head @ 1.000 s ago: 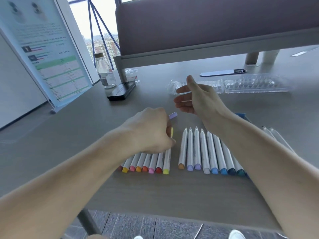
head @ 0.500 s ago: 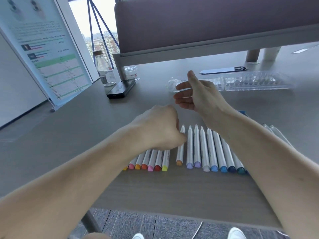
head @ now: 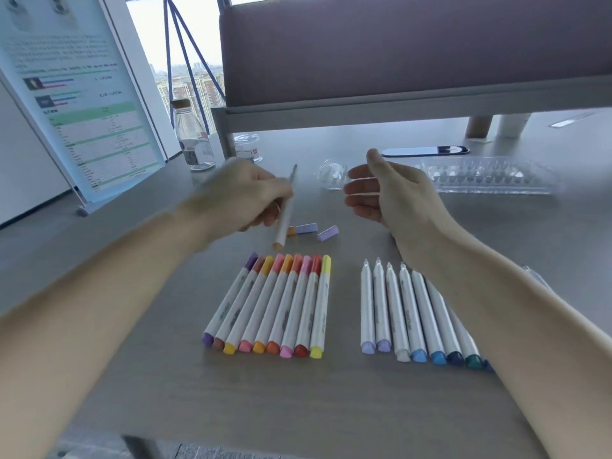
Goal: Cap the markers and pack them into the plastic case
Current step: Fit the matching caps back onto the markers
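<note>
The left hand [head: 245, 193] grips one uncapped marker [head: 285, 213] above the surface [head: 298, 409] – tip up and tilted, orange end down. The right hand [head: 390, 193] hovers beside it, holding nothing, fingers loosely spread. Just below the held marker lie loose caps [head: 328, 232], lavender and orange. Nearer the person, a row of capped markers [head: 281, 303] lies side by side; the uncapped markers [head: 397, 309] form a second row, partly under the right forearm. The clear plastic case [head: 490, 175] lies beyond the right hand – well apart from both rows.
</note>
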A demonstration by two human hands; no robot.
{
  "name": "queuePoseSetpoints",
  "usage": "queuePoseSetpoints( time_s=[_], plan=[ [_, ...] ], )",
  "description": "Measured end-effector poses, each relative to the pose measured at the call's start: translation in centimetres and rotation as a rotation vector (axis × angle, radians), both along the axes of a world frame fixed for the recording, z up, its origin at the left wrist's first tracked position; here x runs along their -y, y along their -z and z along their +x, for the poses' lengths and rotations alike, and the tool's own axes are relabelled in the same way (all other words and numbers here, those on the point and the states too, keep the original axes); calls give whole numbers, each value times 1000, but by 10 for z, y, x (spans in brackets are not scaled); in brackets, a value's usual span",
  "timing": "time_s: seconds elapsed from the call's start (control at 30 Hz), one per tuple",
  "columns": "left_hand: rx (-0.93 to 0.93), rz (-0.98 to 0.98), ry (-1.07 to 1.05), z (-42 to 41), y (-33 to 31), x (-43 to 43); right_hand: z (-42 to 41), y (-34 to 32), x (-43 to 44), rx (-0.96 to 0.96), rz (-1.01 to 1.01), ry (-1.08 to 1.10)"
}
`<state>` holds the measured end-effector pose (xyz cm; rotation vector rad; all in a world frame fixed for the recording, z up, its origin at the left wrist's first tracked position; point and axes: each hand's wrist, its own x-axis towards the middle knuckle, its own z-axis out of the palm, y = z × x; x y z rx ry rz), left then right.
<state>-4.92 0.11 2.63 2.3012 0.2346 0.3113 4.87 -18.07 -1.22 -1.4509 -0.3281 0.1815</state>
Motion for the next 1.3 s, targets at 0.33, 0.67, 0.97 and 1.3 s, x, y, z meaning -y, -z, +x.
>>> queuePoseSetpoints(
  time_s=[0.33, 0.67, 0.97, 1.3],
  plan=[
    [175, -382, 79, 2, 63, -58, -17, 7, -7, 379, -453, -90],
    [219, -466, 102, 6, 66, -71, 2, -4, -87, 849, -1031, -266],
    [253, -445, 106, 1, 62, -66, 6, -5, -94, 807, -1052, -356],
    [340, -82, 141, -5, 60, -57, -11, -4, -13, 239, -390, -204]
  ],
)
